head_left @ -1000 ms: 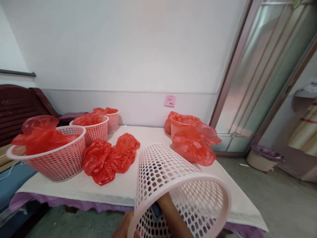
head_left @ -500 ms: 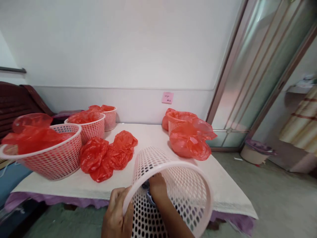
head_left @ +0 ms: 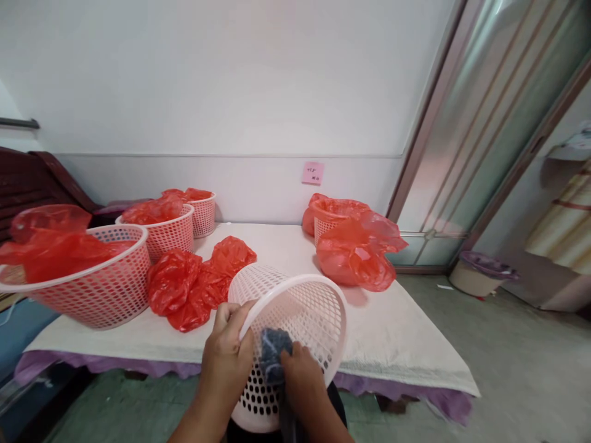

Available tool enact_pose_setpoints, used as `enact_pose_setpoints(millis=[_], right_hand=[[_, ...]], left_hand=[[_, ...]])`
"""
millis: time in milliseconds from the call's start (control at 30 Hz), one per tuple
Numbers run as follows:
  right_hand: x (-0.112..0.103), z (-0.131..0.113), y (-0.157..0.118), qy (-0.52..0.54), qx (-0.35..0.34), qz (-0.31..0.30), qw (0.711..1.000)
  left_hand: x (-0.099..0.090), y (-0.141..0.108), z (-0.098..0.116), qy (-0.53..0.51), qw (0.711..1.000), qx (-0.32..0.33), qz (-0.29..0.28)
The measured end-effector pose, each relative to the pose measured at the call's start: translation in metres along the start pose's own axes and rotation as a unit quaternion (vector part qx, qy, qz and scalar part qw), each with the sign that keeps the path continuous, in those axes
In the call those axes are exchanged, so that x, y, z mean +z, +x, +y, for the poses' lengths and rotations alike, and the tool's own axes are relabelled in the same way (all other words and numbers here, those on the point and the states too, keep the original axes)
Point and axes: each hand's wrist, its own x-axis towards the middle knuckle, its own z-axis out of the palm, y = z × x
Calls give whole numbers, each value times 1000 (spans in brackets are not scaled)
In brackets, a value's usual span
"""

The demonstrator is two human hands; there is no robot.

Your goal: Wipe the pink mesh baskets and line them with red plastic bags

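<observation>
A white perforated plastic basket is tilted on its side, its mouth facing me, above the table's front edge. My left hand grips its rim on the left, thumb over the edge. Inside the mouth, my right hand is closed on a blue-grey cloth, which lies against the inner wall. Part of the cloth hangs down below the rim. Left of the basket, crumpled red plastic bags lie on the white-covered table.
Several pink perforated baskets with red bags in them stand at the left. At the right back is another basket draped with a red bag. A pink note is on the wall; a bin stands on the floor.
The basket has shifted left and tipped further. My right hand has drawn back from deep inside it toward the mouth, bringing the cloth along. My left hand still holds the rim.
</observation>
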Motion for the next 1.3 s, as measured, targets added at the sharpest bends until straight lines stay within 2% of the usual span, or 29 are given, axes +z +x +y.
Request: enact_pose_setpoints(millis=[67, 133, 200, 267, 333, 367, 433, 500, 600, 667, 767, 867, 933, 1033, 1167, 1233, 1300], right_hand=[[-9, 14, 1, 2, 42, 21, 999], [-22, 10, -2, 49, 49, 49, 996], [-32, -11, -9, 127, -2, 74, 989], [-34, -35, -13, 188, -90, 91, 974], [-28, -49, -11, 178, -138, 85, 971], [-24, -49, -6, 145, -137, 67, 978], [-14, -37, 10, 63, -104, 15, 992], [-8, -14, 29, 8, -50, -17, 999], [-13, 19, 54, -10, 21, -6, 1000], [-22, 28, 59, -8, 37, 0, 999], [-34, 15, 41, 26, -30, -15, 999], [-41, -12, 6, 95, -134, -18, 986], [-43, -24, -15, 142, -161, -1, 977], [-45, -18, -25, 82, -149, -10, 985], [-58, 12, -15, -30, -75, -28, 996], [-68, 17, -17, -2, -70, -16, 997], [-72, 11, -25, 84, -114, -18, 990]], left_hand=[[-4, 6, 2, -26, 1000, -14, -3], [-8, 16, 9, -52, 998, -29, -13], [-13, 27, 19, -75, 996, -40, -40], [-17, 38, 30, -85, 992, -36, -83], [-20, 47, 39, -79, 989, -19, -123], [-20, 50, 42, -74, 988, -11, -137], [-21, 52, 45, -70, 986, -4, -153], [-20, 52, 46, -68, 986, -5, -154], [-20, 51, 45, -50, 987, -2, -150], [-19, 53, 44, -41, 988, 1, -146], [-16, 61, 42, -29, 988, 6, -150], [-10, 74, 41, -13, 988, 16, -153], [-7, 82, 40, -8, 989, 24, -149], [-6, 89, 39, 8, 989, 34, -144], [-6, 93, 38, 18, 988, 36, -149], [-5, 96, 37, 16, 988, 38, -151], [-4, 101, 36, 14, 987, 39, -155]])
